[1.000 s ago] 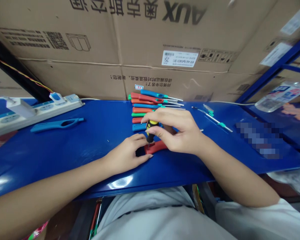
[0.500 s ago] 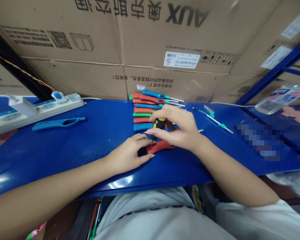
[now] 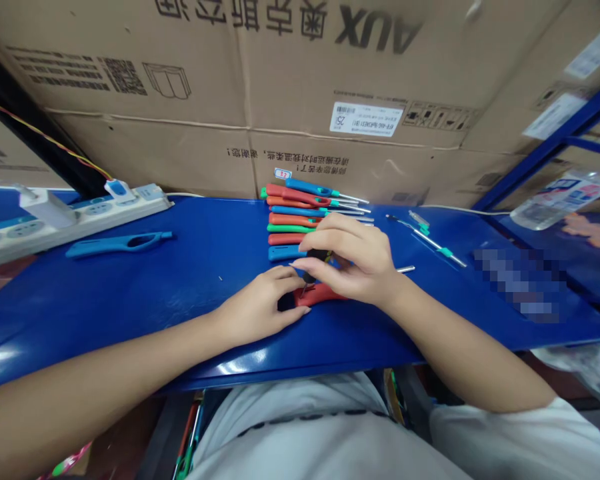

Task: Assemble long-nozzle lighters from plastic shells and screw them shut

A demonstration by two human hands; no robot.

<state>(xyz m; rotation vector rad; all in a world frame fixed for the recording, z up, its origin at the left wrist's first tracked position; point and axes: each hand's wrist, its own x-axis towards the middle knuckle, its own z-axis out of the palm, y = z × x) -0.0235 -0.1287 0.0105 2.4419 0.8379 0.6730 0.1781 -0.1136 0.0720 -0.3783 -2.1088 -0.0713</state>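
My right hand (image 3: 353, 259) is closed round a short black-and-yellow screwdriver (image 3: 310, 275), which is tilted with its thin tip down. That tip meets the rear part of a red stick lighter (image 3: 325, 293) lying on the blue table. With thumb and fingers, my left hand (image 3: 265, 303) pinches the lighter's left end. Part of the lighter's front is behind my right hand, and a metal tube end (image 3: 406, 269) shows to the right of it. Just beyond my hands, several stick lighters in blue, red, orange and green lie in a row, the nearest being a blue lighter (image 3: 285, 253).
A loose blue handle shell (image 3: 117, 245) lies left, near a white power strip (image 3: 100, 217). One small pin-like piece (image 3: 221, 278) is on the table. To the right are a metal lighter tube (image 3: 437, 247) and a plastic bottle (image 3: 563, 197). A cardboard box (image 3: 190, 140) stands behind.
My right hand has turned a little round the screwdriver and sits slightly lower, hiding more of its handle. My left hand and the red stick lighter keep their place.
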